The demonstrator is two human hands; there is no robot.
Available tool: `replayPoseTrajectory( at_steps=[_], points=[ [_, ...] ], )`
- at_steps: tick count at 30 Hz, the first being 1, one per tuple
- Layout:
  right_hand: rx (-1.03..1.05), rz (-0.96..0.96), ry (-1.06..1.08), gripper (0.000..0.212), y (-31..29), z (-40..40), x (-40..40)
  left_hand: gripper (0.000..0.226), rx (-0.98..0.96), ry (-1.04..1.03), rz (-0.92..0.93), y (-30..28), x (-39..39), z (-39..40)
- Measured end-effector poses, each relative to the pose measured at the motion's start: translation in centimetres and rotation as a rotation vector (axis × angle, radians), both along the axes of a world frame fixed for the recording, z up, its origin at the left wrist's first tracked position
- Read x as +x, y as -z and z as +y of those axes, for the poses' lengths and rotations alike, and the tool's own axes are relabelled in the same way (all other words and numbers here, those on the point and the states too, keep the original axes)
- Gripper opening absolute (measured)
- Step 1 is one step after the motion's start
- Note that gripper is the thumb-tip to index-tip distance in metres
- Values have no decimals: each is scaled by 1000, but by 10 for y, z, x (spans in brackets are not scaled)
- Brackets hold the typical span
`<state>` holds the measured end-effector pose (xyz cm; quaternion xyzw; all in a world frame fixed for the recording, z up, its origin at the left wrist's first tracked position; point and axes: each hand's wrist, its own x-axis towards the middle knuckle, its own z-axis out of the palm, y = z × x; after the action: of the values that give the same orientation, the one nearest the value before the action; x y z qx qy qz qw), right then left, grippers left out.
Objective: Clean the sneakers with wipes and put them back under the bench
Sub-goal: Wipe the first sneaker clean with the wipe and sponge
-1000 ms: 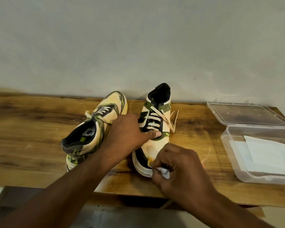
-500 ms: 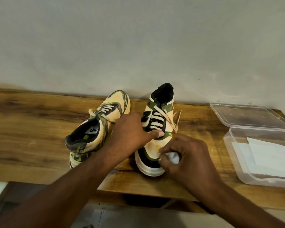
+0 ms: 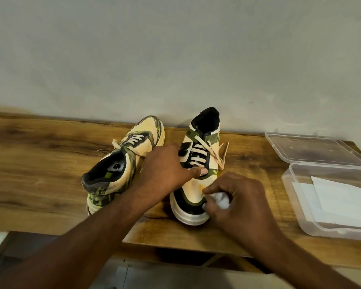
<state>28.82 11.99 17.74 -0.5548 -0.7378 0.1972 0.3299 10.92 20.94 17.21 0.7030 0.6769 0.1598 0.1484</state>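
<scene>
While my left hand (image 3: pixel 165 165) pins the right-hand sneaker (image 3: pixel 196 163) to the bench top (image 3: pixel 40 163), I can scrub without the shoe skating away. That hand lies over the inner side of the upper, its thumb stretched across the base of the laces and pressing down at the tongue; the other fingers are out of sight on the far side, so I judge it a bracing hold more than a true clasp. My right hand (image 3: pixel 236 197) is curled round a crumpled white wipe (image 3: pixel 220 200), which it presses against the outer side of the toe, just where a yellowish stain shows on the cream panel. So the wipe sits inside the grip, bunched under the fingers, and the sneaker lies just beyond and to the left of it, touching the wad, toe toward me and heel toward the wall (image 3: pixel 175 59).

The second sneaker (image 3: pixel 121 165) rests tipped on its side just to the left, turned the other way with its opening facing me, untouched by either hand. It looks grimy, so I judge its turn is yet to come. A clear plastic box (image 3: pixel 300 215) stands open at the right end of the bench, more white wipes lying flat inside, near enough for my right hand to fetch a fresh one.
</scene>
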Motion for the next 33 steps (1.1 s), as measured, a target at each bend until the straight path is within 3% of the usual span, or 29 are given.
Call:
replayPoseTrajectory(
  at_steps=[4,7,10,13,19,24,28,31,33],
  points=[
    [24,-15,-172,21,3,-16,-16,82,-28,29,-10,-3,-3,1],
    [-70,93,-9,22,8,14,10,77,-32,58,-28,-3,-6,1],
    [-36,123,116,25,11,34,29,75,-40,84,-35,-4,-7,2],
    [-42,129,112,24,14,27,23,76,-54,110,-40,-4,-8,3],
    [77,80,-118,19,16,2,-2,72,-126,170,-129,-5,-18,6],
    [81,103,83,21,14,32,26,76,-182,271,-130,-8,-15,7],
    [142,99,122,21,16,33,26,108,-312,369,-185,-14,-12,0],
    [193,77,74,22,15,27,21,144,-319,429,-28,-12,-7,-6],
    [205,14,10,22,15,23,18,155,-266,431,93,-9,-4,-9]
  ],
)
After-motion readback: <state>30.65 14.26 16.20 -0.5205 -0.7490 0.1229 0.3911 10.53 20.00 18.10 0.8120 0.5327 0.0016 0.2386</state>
